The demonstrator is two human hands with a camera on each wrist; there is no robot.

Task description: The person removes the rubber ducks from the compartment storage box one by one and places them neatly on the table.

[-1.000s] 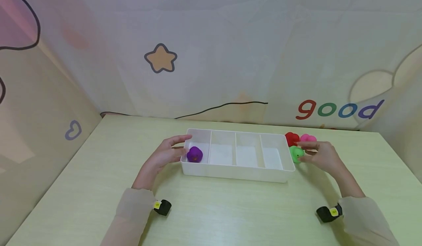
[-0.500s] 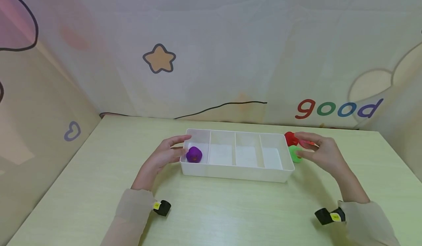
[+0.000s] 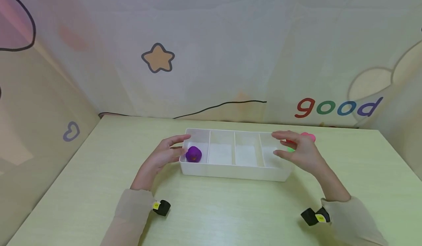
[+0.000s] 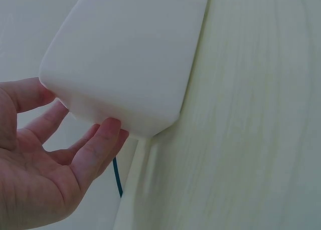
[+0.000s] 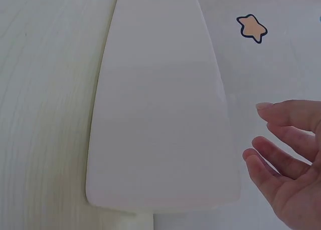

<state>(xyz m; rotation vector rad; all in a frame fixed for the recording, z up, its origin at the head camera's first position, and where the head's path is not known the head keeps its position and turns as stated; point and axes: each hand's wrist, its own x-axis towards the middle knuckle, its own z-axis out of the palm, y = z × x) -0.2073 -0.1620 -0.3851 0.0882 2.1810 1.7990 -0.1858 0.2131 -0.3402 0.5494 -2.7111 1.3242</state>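
Observation:
A long white divided tray [image 3: 230,172] lies across the table. In its far-left compartment sits a purple rubber duck [image 3: 193,154]. My left hand [image 3: 167,151] holds the tray's left end. Its thumb and index fingertip lie over the rim, and in the left wrist view other fingers [image 4: 108,135] press the outside of the end wall. Above the right-end compartment is my right hand [image 3: 298,152], thumb and fingers apart with nothing between them. Behind that hand, a pink toy [image 3: 308,136] shows, with bits of a red toy [image 3: 288,142] and a green toy [image 3: 290,149], both mostly hidden.
The pale wood table [image 3: 211,209] ends at a printed cloth backdrop [image 3: 217,62] close behind the tray. The toys stand at the tray's right end, the pink one near the backdrop.
My right hand has come away from the coloured toys and moved left over the tray's right end. My left hand, the tray and the purple duck stay in place.

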